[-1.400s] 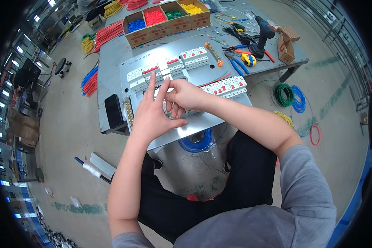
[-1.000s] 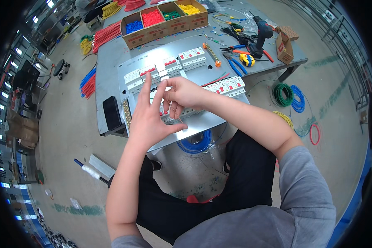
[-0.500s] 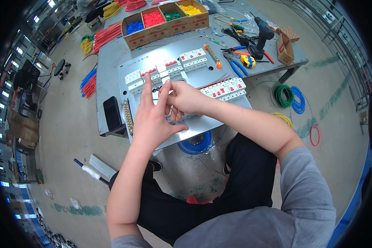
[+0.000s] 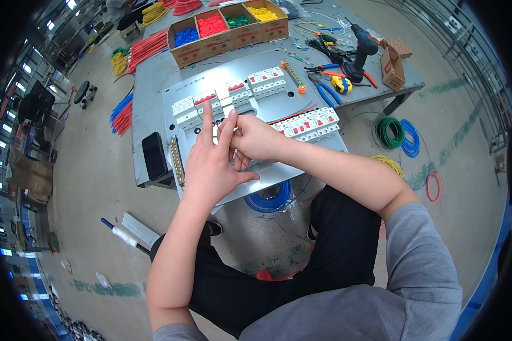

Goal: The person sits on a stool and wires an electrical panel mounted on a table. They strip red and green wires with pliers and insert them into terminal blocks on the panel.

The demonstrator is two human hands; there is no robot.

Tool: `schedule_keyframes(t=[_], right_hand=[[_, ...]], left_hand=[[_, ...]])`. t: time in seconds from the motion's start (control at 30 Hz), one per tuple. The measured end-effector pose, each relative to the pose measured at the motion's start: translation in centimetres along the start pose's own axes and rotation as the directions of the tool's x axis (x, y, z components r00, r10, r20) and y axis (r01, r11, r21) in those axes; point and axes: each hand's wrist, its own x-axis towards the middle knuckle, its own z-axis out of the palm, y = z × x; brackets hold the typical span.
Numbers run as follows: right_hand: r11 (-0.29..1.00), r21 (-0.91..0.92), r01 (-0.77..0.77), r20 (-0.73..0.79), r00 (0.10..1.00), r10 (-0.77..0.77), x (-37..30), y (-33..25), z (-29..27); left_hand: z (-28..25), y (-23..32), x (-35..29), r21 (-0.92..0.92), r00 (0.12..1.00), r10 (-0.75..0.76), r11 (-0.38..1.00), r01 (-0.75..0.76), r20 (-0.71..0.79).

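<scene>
A metal mounting plate (image 4: 219,74) lies on the table with several white circuit breakers with red switches on it. My left hand (image 4: 210,170) is over the plate's near left part, its index finger stretched forward and thumb out to the side. Close against its fingers, my right hand (image 4: 257,137) is closed in a pinch; what it grips is hidden. Just beyond the fingertips stand breakers (image 4: 206,99). To the right, a longer breaker row (image 4: 310,124) has red and green wires beside it. A brass terminal bar (image 4: 177,162) runs along the left edge.
A black phone (image 4: 155,154) lies left of the plate. Behind it stands a cardboard box (image 4: 227,42) with blue, red, green and yellow small parts. Pliers (image 4: 327,91), a tape measure (image 4: 341,84) and a cordless drill (image 4: 362,51) lie at right. Wire coils (image 4: 390,132) are on the floor.
Both hands stay together over the same spot. My left fingers have shifted slightly to the right; little else differs.
</scene>
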Motion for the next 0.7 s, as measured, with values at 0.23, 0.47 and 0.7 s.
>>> schedule_keyframes(t=[0.23, 0.47, 0.7], right_hand=[[0.999, -0.04, 0.004, 0.004, 1.0, -0.004, 0.26, 0.13, -0.24], [0.999, -0.036, -0.024, -0.019, 1.0, 0.024, 0.4, 0.37, -0.48], [1.0, 0.011, -0.027, -0.031, 0.999, 0.027, 0.46, 0.37, -0.42]], left_hand=[[0.36, 0.09, -0.12, 0.017, 1.0, 0.008, 1.0, -0.008, -0.02], [0.06, 0.19, -0.09, -0.026, 0.999, -0.023, 0.999, 0.023, 0.024], [0.97, -0.47, -0.45, 0.059, 0.999, -0.004, 0.998, 0.007, -0.054]])
